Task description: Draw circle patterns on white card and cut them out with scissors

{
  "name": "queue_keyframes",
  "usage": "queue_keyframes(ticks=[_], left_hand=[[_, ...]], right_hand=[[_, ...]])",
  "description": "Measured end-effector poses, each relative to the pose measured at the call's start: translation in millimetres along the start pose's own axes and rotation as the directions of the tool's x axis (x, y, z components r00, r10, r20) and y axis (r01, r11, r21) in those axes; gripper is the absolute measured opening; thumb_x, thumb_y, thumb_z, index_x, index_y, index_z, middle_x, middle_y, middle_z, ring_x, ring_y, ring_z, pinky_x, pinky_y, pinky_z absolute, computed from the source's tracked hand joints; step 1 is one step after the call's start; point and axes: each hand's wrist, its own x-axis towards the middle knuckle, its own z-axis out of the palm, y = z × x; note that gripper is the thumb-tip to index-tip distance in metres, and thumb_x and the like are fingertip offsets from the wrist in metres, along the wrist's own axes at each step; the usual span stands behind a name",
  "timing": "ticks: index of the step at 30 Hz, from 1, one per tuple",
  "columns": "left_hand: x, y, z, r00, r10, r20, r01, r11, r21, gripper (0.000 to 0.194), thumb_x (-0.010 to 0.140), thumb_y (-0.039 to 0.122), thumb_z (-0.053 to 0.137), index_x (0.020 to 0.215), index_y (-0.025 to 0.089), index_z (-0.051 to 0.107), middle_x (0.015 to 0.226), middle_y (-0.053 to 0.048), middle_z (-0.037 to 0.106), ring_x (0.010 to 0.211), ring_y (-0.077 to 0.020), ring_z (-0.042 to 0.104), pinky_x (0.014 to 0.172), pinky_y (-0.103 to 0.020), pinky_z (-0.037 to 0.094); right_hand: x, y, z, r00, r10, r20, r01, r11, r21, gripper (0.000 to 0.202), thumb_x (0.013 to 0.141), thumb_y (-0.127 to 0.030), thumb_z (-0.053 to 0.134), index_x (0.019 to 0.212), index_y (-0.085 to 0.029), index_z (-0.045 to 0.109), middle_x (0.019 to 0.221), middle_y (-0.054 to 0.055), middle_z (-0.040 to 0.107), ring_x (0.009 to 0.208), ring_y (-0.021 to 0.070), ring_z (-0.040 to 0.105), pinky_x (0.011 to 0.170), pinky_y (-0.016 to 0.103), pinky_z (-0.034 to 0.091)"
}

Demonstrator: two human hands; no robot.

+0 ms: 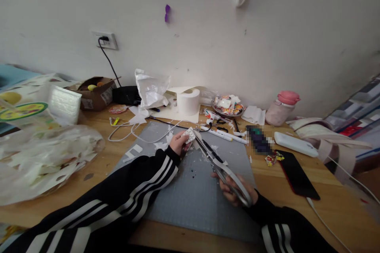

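Clock centred on the grey cutting mat (192,205), twelve toward the wall. At eleven I have my left hand (178,144) closed in a pinch on a small white card with a black cell pattern (190,135); the card sits at twelve, held up over the mat. At four my right hand (230,191) is wrapped round the grey handles of a pair of scissors (218,162), their blades pointing toward eleven and reaching the card's right side. Cannot tell from here whether the blades have bitten into it, nor how the fingers sit in the handles.

Surroundings on the wooden worktop (97,166): white paper offcuts (132,152) between nine and ten, lying on the mat; white-bodied markers (218,133) between one and two, near the mat's far edge. Further out: white roll (188,102) at twelve, dish of coloured scraps (228,104) at one, pink-topped jar (280,108) at two, white power bank (296,144) just short of three, dark-screened smartphone (299,176) at three with a white cable (310,204) at its near end. Clear plastic bag (50,158) at nine, open cardboard box (95,95) at ten
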Motion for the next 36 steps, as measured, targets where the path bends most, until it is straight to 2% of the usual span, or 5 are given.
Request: queue_keyframes(ticks=[4,8,19,32,36], left_hand=[[1,-2,-0.9,0.999,0.025,0.022,-0.025,1.000,-0.003,0.026,0.094,0.037,0.050,0.081,0.016,0.057,0.065,0.004,0.052,0.047,-0.0052,0.043,0.043,-0.018,0.038],[4,-5,-1.5,0.999,0.044,0.032,-0.043,0.999,-0.011,0.026,0.093,0.039,0.051,0.080,0.017,0.057,0.062,0.004,0.051,0.045,-0.0053,0.040,0.041,-0.018,0.035],[6,-9,-6.7,0.997,0.047,0.054,-0.045,0.998,-0.039,0.023,0.093,0.035,0.053,0.092,0.012,0.058,0.072,0.003,0.057,0.051,-0.0057,0.050,0.046,-0.018,0.044],[8,-14,-6.0,0.993,0.008,0.117,-0.006,1.000,-0.017,0.022,0.092,0.033,0.054,0.092,0.012,0.058,0.072,0.002,0.057,0.051,-0.0056,0.051,0.045,-0.018,0.044],[9,-16,-7.1,0.993,0.006,0.118,-0.004,1.000,-0.013,0.022,0.092,0.033,0.054,0.093,0.012,0.059,0.074,0.002,0.058,0.053,-0.0062,0.052,0.047,-0.019,0.046]], right_hand=[[-1,0,3,0.999,-0.034,-0.016,0.034,0.999,-0.024,0.047,0.055,-0.042,0.080,0.093,-0.019,0.062,0.041,-0.014,0.041,0.028,0.0014,0.025,0.026,0.012,0.025],[-1,0,6,0.998,-0.058,-0.022,0.057,0.998,-0.035,0.052,0.051,-0.041,0.082,0.092,-0.019,0.061,0.042,-0.013,0.045,0.027,0.0014,0.027,0.025,0.012,0.025],[-1,1,5,0.998,-0.037,-0.044,0.036,0.999,-0.025,0.056,0.047,-0.040,0.083,0.094,-0.019,0.060,0.043,-0.013,0.047,0.026,0.0013,0.029,0.025,0.013,0.026],[0,-3,2,0.998,0.053,-0.021,-0.053,0.998,0.027,0.061,0.042,-0.059,0.081,0.088,-0.022,0.063,0.046,-0.013,0.046,0.026,-0.0004,0.025,0.022,0.011,0.021],[-1,-1,2,0.999,0.032,-0.028,-0.032,0.999,0.019,0.056,0.046,-0.050,0.083,0.090,-0.022,0.062,0.043,-0.014,0.045,0.026,-0.0002,0.025,0.023,0.011,0.023]])
